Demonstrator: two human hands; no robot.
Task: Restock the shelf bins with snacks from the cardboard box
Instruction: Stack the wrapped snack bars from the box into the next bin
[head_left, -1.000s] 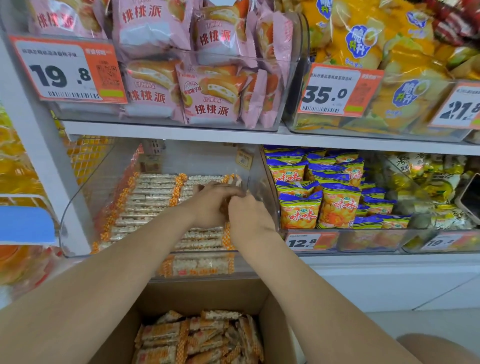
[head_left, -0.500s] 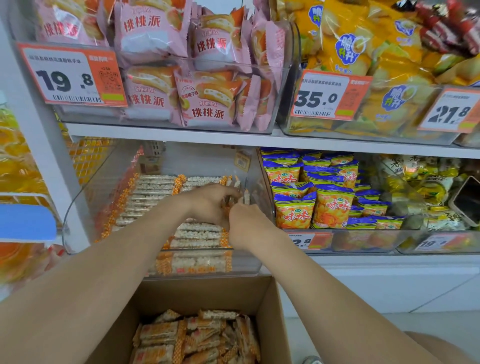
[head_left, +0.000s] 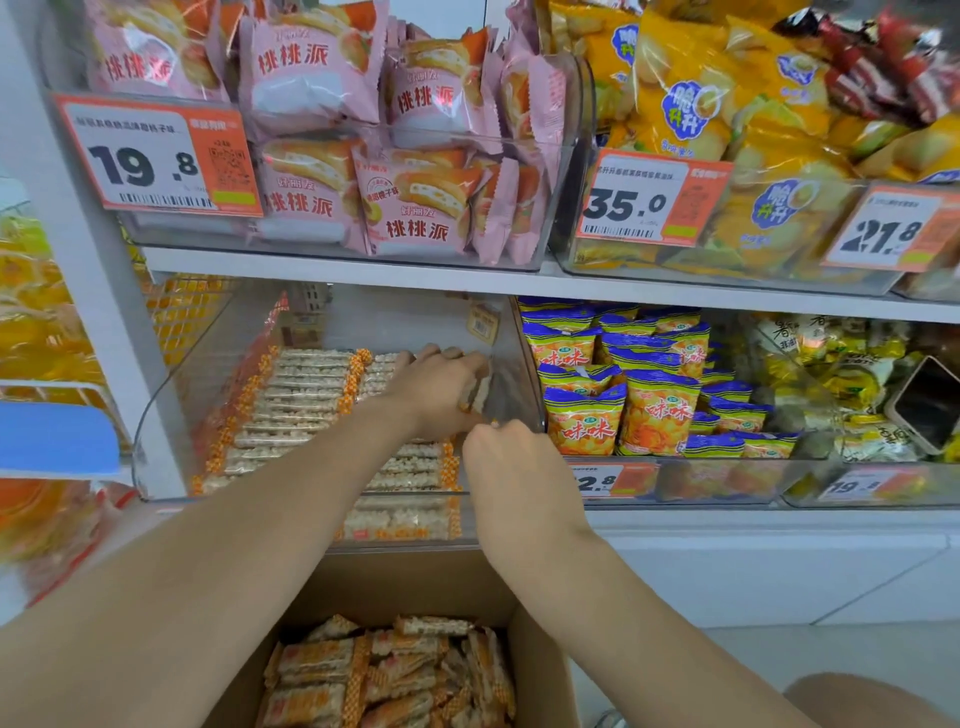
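- Lying flat in two side-by-side columns, wrapped snack bars (head_left: 306, 400) cover the floor of one clear bin (head_left: 171, 415) on the lower shelf; they are too many and too closely packed to count.
- One open cardboard box (head_left: 410, 577) sits directly below that bin, with a loose heap of the same bars, the boxed bars (head_left: 384, 675), inside it.
- Two more clear bins stand to the right on the same shelf: the nearer holds blue-and-orange snack bags (head_left: 660, 410), the farther holds yellowish packs.
- Five price tags show, among them the 19.8 tag (head_left: 150, 156) on the upper bin of pink pie packets (head_left: 415, 208).
- Two bare arms reach forward over the box towards the bar bin.
- The left hand (head_left: 436, 397) is inside the bin at its right end, back up, with its fingers curled over an upright bar (head_left: 480, 388) that stands on edge against the bin's right wall.
- The right hand (head_left: 519, 473) is at the bin's front right corner, just beside the left hand, back towards the camera. Its fingers curl away out of sight, so I cannot tell whether it holds anything.
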